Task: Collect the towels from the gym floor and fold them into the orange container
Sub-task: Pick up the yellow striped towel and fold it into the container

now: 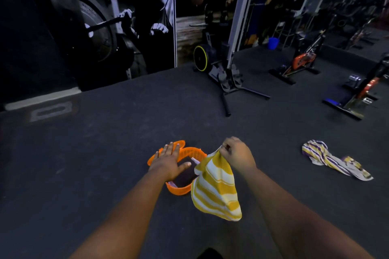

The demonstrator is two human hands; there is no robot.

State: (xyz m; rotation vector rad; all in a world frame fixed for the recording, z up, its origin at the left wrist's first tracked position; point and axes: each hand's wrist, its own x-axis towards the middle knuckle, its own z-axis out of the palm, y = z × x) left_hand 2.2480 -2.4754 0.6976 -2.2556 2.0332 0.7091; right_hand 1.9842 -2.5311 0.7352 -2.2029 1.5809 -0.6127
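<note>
Dark gym floor (105, 153) beneath us, exercise bike (299, 63) upper right, yellow-striped towel (216, 189) hanging lower centre from our right hand (235, 153) pinching its corner, purple-striped towel (328, 157) crumpled right, orange container (179, 189) centre, left hand (168, 162) spread above it.

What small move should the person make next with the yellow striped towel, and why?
Probably bring the left hand across to take a free corner: the right hand pinches the yellow striped towel hanging unfolded beside the orange container, while the left is open above it.
</note>
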